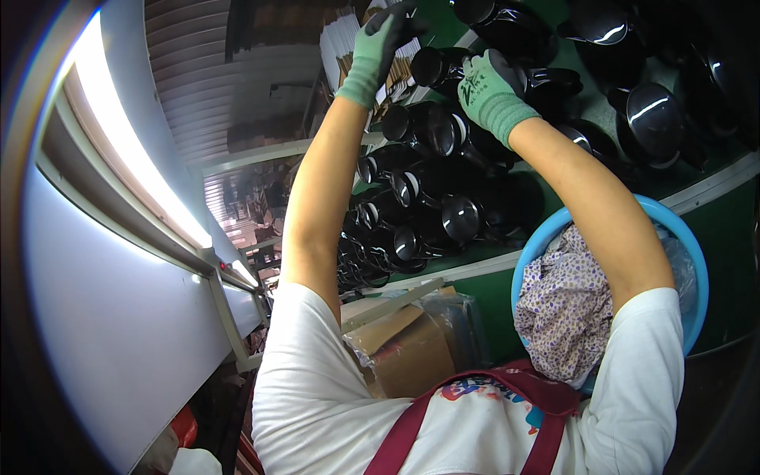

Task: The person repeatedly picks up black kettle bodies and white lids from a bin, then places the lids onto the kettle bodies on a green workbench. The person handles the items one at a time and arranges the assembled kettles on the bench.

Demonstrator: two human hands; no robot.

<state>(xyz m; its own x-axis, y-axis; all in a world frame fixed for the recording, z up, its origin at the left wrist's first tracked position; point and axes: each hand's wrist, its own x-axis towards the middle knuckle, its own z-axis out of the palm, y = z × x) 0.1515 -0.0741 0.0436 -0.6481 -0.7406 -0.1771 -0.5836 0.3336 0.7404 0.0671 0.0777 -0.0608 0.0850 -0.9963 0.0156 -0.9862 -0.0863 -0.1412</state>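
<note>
Both my hands wear green gloves with dark-coated fingers and reach up to the top of the view. My left hand [383,41] is beside a stack of white and brown card sheets [339,49]. Its fingers blend into the dark background, so their pose is unclear. Lower and to the right, my right hand [492,93] is closed among the pots, its back facing up. It appears to grip a glossy black pot [434,68], though the fingertips are hidden. Many similar black pots [463,218] with rounded, shiny surfaces stand in rows on a green surface [590,87].
A blue tub [695,237] with a flowered cloth [564,305] and clear plastic stands below my right arm. A cardboard box [412,356] with plastic wrapping is near my body. White panels and a bright tube light [119,111] run along the left.
</note>
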